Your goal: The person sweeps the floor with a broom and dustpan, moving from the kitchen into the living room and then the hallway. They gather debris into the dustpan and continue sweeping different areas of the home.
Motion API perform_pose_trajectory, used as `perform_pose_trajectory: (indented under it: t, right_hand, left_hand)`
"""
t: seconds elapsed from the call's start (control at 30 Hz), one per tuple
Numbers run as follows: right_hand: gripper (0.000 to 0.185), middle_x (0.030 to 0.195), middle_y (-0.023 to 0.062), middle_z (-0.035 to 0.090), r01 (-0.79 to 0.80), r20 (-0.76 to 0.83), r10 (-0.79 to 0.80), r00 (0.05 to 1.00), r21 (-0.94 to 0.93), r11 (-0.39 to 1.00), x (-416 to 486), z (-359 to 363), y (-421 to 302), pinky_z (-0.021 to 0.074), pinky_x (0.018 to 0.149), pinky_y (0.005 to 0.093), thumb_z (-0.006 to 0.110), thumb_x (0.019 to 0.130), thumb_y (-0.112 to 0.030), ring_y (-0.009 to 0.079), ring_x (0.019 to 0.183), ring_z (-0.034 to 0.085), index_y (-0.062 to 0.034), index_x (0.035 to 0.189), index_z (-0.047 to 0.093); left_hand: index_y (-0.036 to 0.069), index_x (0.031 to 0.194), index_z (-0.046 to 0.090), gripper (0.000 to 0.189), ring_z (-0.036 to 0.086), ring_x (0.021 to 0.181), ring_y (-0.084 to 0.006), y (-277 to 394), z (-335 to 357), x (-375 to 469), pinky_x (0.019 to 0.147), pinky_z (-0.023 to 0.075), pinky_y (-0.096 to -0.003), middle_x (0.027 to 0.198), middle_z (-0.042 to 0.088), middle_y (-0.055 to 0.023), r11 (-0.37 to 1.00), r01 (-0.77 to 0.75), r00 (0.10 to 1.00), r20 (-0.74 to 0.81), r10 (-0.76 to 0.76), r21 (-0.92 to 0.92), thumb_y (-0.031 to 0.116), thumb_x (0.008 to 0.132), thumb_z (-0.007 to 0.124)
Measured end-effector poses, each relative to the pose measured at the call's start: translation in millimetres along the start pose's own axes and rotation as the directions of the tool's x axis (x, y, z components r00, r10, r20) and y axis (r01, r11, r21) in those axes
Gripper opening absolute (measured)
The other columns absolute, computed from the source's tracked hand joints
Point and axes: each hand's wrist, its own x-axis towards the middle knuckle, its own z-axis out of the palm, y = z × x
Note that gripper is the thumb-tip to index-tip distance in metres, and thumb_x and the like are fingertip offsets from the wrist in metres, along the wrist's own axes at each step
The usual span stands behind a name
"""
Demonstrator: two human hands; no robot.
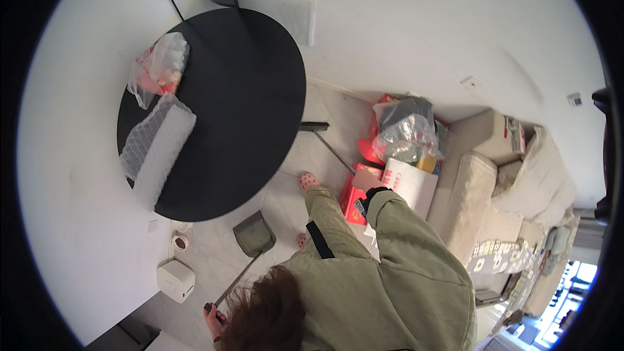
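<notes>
My right hand (366, 180), with a dark band at the wrist, grips the grey handle of a broom (333, 151). The broom's dark head (314, 126) is on the tiled floor, close to the edge of the black round table (243, 117), which may hide part of it. At the lower left, my left hand (215, 321) is closed around the top of a long-handled dustpan's stick (239, 280). The grey dustpan (254, 235) rests near the floor below the table's edge; whether it holds anything cannot be told. Loose hair covers part of the view near my left arm.
On the table lie a plastic bag (163, 66) and a roll of bubble wrap (165, 148). Red boxes (358, 195), a white box (409, 183) and plastic bags (409, 131) crowd beside the beige sofa (468, 200). A bowl (180, 242) and white appliance (176, 281) stand by the wall.
</notes>
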Motion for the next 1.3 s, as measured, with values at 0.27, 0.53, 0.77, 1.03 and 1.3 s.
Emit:
perform_pose_trajectory:
  t: [0.27,0.53,0.77,1.03,1.3]
  right_hand:
    - [0.023,0.083,0.0225,0.063,-0.013,0.119,0.014,0.993,-0.011,1.000,-160,69,18,0.0497,0.070,0.0453,0.050,0.078,-0.014,0.0370,0.080,0.062,0.0021,0.088,0.062]
    - [0.032,0.091,0.0179,0.063,0.066,-0.064,-0.063,0.996,0.050,0.997,-163,-2,53,0.0486,0.076,0.0438,0.050,0.075,-0.010,0.0336,0.089,0.061,-0.0081,0.105,0.060]
    - [0.026,0.089,0.0220,0.062,0.078,-0.261,-0.064,0.963,0.046,0.996,-50,-53,29,0.0488,0.074,0.0461,0.047,0.078,-0.009,0.0378,0.087,0.061,-0.0029,0.101,0.057]
    - [0.027,0.099,0.0211,0.062,-0.045,-0.327,0.086,0.941,0.129,0.991,85,-90,3,0.0482,0.081,0.0430,0.046,0.077,-0.009,0.0374,0.094,0.059,-0.0027,0.099,0.061]
    - [0.029,0.098,0.0199,0.062,-0.243,-0.361,0.308,0.880,0.217,0.946,82,-97,56,0.0476,0.080,0.0455,0.047,0.081,-0.021,0.0379,0.093,0.059,-0.0069,0.099,0.064]
  left_hand:
    - [0.009,0.098,0.047,0.018,0.041,0.046,-0.0097,-47,-49,-5,0.039,0.0375,-0.0251,0.059,0.043,0.0009,0.982,-0.072,0.997,-0.020,0.069,-0.174,0.015,0.086,0.058]
    - [0.009,0.096,0.047,0.017,0.040,0.045,-0.0095,-103,-58,0,0.039,0.0363,-0.0247,0.060,0.043,0.0010,0.994,-0.109,0.994,-0.031,0.108,-0.023,0.011,0.084,0.059]
    - [0.011,0.092,0.056,0.010,0.046,0.047,-0.0136,-78,-32,-91,0.040,0.0370,-0.0298,0.057,0.050,-0.0046,0.996,-0.019,0.998,-0.068,0.013,-0.084,0.018,0.088,0.050]
    - [0.011,0.090,0.053,0.005,0.034,0.043,-0.0087,-26,24,-172,0.039,0.0325,-0.0228,0.052,0.038,0.0022,0.985,0.172,0.967,-0.193,-0.165,0.020,0.012,0.087,0.049]
    - [0.008,0.095,0.053,0.009,0.036,0.044,-0.0123,-6,47,-186,0.042,0.0360,-0.0275,0.053,0.040,0.0006,0.976,0.173,0.940,-0.273,-0.203,-0.129,0.014,0.088,0.052]
